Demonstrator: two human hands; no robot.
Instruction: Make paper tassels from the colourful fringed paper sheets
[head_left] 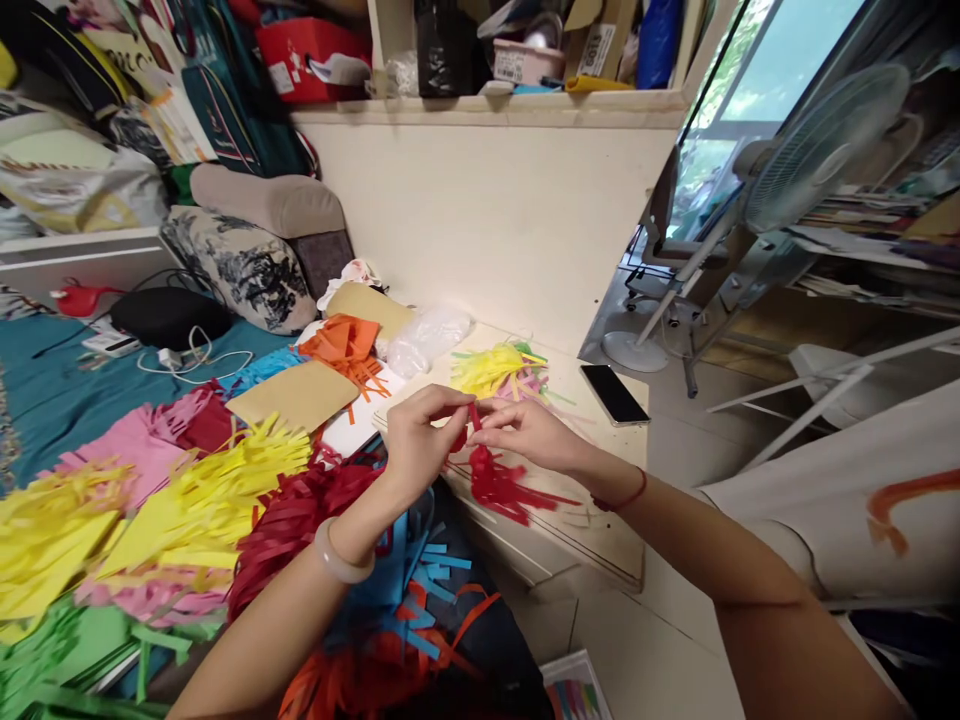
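A red paper tassel [501, 488] hangs just over the small wooden table, its fringe spread toward the right. My left hand [426, 432] pinches the tassel's twisted top from the left. From the right, my right hand [529, 432] grips the same narrow strip, fingers bent and close to the left fingertips. Behind the hands lie yellow and pink fringed tassels [499, 370] on the tabletop. Beneath my left forearm is a heap of dark red fringed paper [300, 520], with blue fringed paper [431, 575] beside it. The exact fold between my fingers is partly hidden.
A phone [613, 393] lies near the right edge of the wooden table [592, 550]. Yellow [217, 500], pink and green fringed sheets cover the bed at left. Crumpled clear plastic [427, 340] sits behind. A fan [817, 150] stands at right, and a box [577, 680] is on the floor.
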